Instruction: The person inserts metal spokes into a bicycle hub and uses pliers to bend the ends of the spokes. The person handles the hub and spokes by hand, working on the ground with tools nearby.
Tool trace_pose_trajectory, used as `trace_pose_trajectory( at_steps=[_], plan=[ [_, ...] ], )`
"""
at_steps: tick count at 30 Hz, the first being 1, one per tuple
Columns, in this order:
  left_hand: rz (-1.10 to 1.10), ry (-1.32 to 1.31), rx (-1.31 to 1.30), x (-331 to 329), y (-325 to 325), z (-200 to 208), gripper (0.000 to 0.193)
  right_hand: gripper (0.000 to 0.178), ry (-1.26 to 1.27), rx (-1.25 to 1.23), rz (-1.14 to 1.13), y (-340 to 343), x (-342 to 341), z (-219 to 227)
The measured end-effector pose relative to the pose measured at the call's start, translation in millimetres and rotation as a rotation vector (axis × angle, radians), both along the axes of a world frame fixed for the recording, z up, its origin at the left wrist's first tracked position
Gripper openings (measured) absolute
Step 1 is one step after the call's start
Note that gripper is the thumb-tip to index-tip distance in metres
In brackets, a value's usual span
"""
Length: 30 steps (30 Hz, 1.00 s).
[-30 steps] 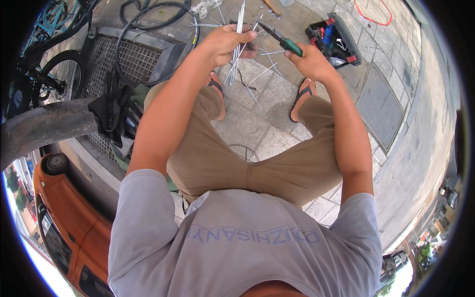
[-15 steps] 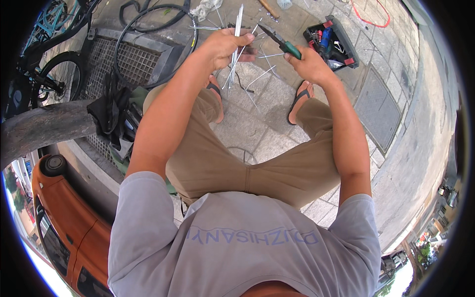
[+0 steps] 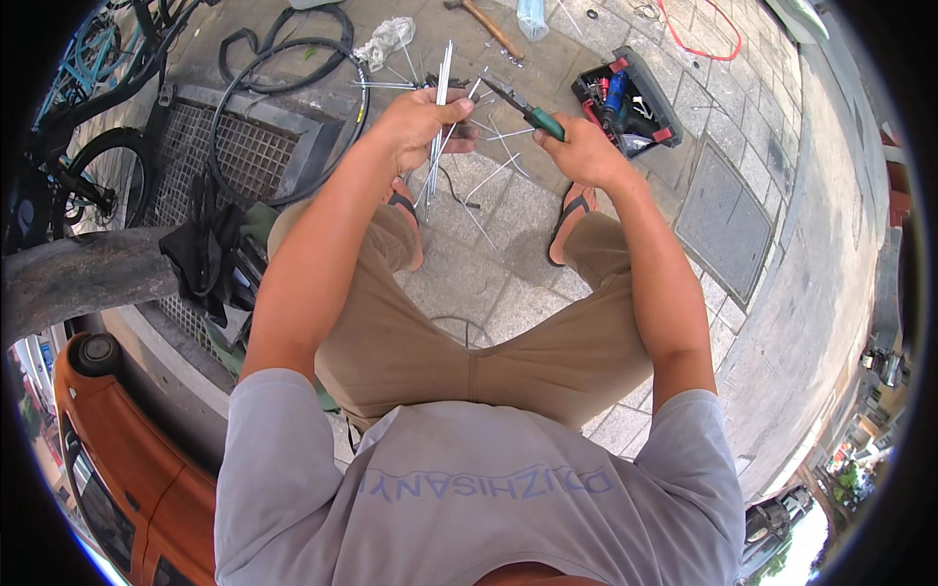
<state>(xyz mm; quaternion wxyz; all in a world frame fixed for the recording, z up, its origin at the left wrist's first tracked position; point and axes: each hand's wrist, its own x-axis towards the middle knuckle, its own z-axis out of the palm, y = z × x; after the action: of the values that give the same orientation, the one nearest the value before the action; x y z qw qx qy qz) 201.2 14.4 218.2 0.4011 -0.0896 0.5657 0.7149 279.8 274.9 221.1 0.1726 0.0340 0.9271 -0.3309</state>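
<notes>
My left hand point(image 3: 414, 121) is closed around a bundle of thin silvery spokes point(image 3: 435, 151), which stand roughly upright in its fingers. Facing it from the right, my right hand point(image 3: 586, 152) grips pliers with dark jaws and green handles point(image 3: 524, 105). The jaws point up and left, close to the top of one slanting spoke held by my left fingers; whether they touch it I cannot tell. More loose spokes point(image 3: 495, 176) lie on the paving below, between my sandalled feet.
An open black toolbox point(image 3: 667, 134) with red latches holds tools at the right. A hammer point(image 3: 495, 29) and a crumpled plastic bag point(image 3: 385, 43) lie further off. Tyres point(image 3: 228, 61) rest over a metal grating point(image 3: 256, 146) on the left, near a bicycle point(image 3: 103, 171) and trunk point(image 3: 88, 264).
The whole view has shifted, so everything appears slightly lower and further left. Both hands keep nearly the same pose, with the same holds on the spokes and pliers.
</notes>
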Motion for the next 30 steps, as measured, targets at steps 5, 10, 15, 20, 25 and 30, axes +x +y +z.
trace_pose_trajectory(
  at_steps=[5,10,15,20,25,30],
  plan=[
    [0.017,0.012,-0.019,0.0,1.3,0.5,0.041,0.038,-0.041,0.045,-0.006,0.5,-3.8,-2.4],
    [-0.003,0.023,-0.028,1.7,-1.3,-6.7,0.043,0.035,-0.134,-0.05,-0.032,-4.4,2.0,-3.3],
    [0.013,0.039,-0.104,2.1,1.0,-4.0,0.038,0.03,-0.016,0.033,-0.011,-6.6,2.5,-19.4],
    [0.039,-0.003,-0.179,1.6,-3.0,-8.6,0.027,0.032,-0.05,0.134,-0.034,-27.7,5.1,-9.1],
    [0.043,-0.019,-0.265,0.1,-1.5,-15.7,0.022,0.028,0.052,0.183,-0.057,-32.0,8.8,-27.5],
    [0.034,-0.031,-0.339,3.0,-0.8,-18.0,0.021,0.031,0.088,0.335,-0.017,-36.7,13.3,-29.1]
  ],
)
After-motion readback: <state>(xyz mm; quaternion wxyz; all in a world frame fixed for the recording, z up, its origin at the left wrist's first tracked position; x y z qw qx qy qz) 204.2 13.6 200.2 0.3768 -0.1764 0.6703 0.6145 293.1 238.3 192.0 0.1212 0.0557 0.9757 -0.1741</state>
